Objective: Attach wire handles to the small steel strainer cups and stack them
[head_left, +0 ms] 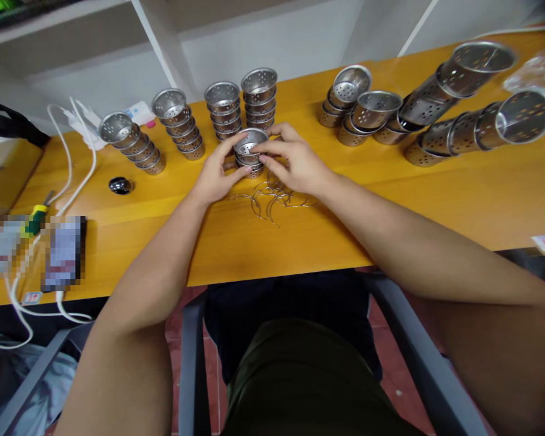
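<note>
A perforated metal cup [251,143] sits on a short stack in the middle of the table, with another cup's holed side showing beneath it. My left hand [215,172] curls round its left side, fingers at the rim and thumb low at the front. From the right, my right hand [300,160] grips the same cup, with fingertips at the rim and over its mouth. Loose thin curved metal wires [272,197] lie in a tangle just in front of the cups, below my right hand.
Stacks of matching cups stand behind and left [170,106]. More nested cups lean at the right [376,112], some in long tilted columns [476,124]. At the left are a black shiny object [120,185], white cables [88,169], a phone [63,254] and a green-yellow screwdriver [36,219].
</note>
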`<state>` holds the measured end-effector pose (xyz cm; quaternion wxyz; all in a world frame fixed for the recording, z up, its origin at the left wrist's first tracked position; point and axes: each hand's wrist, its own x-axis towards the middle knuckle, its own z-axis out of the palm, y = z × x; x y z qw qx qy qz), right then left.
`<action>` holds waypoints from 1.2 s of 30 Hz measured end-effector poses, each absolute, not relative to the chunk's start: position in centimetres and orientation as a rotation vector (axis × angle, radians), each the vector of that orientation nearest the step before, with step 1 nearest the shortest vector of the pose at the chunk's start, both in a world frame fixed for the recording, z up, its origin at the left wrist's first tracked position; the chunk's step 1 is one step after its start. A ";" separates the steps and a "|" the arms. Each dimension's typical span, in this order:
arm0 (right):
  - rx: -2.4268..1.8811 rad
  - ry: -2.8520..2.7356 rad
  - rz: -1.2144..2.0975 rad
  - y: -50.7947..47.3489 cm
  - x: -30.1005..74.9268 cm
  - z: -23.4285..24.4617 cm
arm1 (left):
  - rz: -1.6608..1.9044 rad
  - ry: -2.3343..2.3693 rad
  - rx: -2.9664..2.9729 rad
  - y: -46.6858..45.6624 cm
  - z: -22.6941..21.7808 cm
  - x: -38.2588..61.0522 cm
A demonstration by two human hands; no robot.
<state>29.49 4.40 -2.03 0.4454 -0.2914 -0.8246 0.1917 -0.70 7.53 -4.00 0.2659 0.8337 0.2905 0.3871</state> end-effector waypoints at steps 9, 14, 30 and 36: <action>-0.720 -2.056 0.490 4.5 29.1 -1.8 | 1.040 0.814 2.292 8.1 -4.6 -1.1; -0.726 -2.055 0.458 4.3 28.9 -1.9 | 1.041 0.815 2.297 8.0 -4.6 -1.2; -0.710 -2.200 0.427 4.0 28.1 -2.7 | 1.047 0.902 2.285 7.2 -3.6 -2.0; -0.846 -2.121 0.316 4.6 30.9 -0.5 | 1.175 1.071 2.400 7.4 -1.9 -4.5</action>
